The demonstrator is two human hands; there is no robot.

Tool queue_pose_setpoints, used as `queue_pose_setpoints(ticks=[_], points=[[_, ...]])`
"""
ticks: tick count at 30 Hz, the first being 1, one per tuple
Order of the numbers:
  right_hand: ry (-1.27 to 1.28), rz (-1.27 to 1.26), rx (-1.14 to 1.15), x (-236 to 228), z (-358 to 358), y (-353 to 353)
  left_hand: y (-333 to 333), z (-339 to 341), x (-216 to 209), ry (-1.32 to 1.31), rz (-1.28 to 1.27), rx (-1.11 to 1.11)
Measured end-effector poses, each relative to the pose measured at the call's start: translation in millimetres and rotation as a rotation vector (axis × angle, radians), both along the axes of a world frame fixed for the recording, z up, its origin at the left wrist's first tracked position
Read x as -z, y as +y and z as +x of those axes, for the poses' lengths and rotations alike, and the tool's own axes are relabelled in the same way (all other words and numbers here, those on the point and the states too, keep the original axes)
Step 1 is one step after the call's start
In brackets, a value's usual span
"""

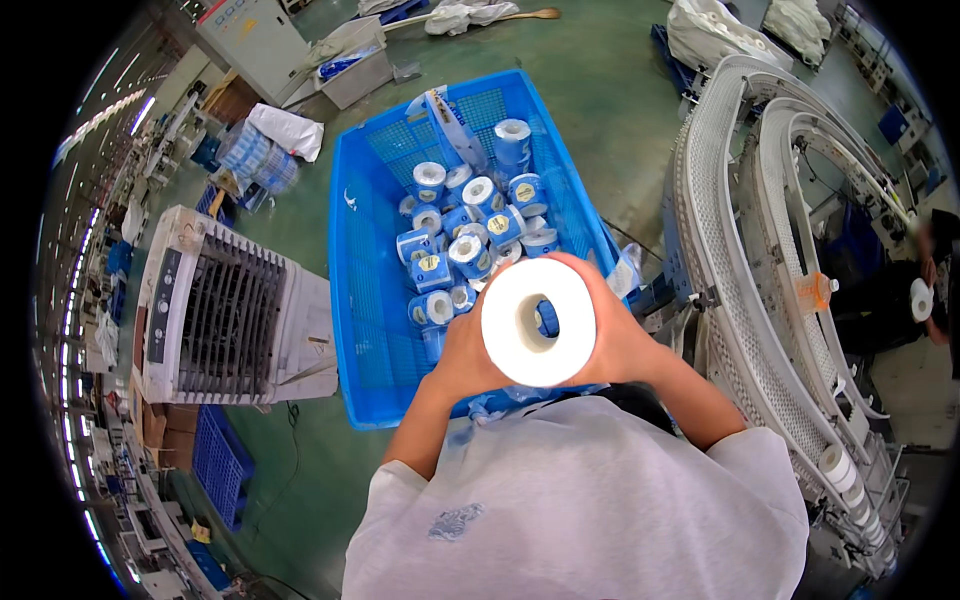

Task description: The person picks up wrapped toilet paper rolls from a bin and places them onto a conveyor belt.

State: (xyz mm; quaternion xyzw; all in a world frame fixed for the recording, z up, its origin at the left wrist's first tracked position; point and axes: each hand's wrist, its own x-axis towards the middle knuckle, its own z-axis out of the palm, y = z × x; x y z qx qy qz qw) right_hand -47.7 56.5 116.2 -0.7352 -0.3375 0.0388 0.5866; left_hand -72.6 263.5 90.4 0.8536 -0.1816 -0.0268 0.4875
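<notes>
A white toilet paper roll [505,325] is held up close, its round end and hollow core turned toward me. My left hand [462,352] is closed around its left side, and my right hand [622,335] grips it from the right. The fingers are largely hidden behind the roll. Beyond and below it stands a large blue plastic basket [350,300] with mesh walls. Several toilet paper rolls in blue wrappers [470,255] lie jumbled inside, some upright and some on their sides. A clear plastic wrap [455,130] with blue print hangs over the basket's far side.
A curved conveyor [715,290] runs along the right, with bare white rolls [845,470] at its near end. Beyond it another person's hand holds a roll [921,300]. Left of the basket stands an air cooler [230,310]; a blue pallet [220,465] lies nearby.
</notes>
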Motion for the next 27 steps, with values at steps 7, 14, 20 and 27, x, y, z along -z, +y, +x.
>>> queue_pose_setpoints(ticks=[7,14,20,27], points=[[-0.255,0.114,0.108,0,-21,-2,-10,-9,-7,-0.147,-0.3,0.072],[0.259,0.23,0.16,28,-13,-20,-17,-2,-14,0.107,-0.155,0.048],[0.831,0.995,0.122,70,0,-30,-31,1,20,0.255,-0.236,0.041],[0.556,0.908,0.124,80,-6,-36,-76,9,17,0.045,-0.489,0.004]])
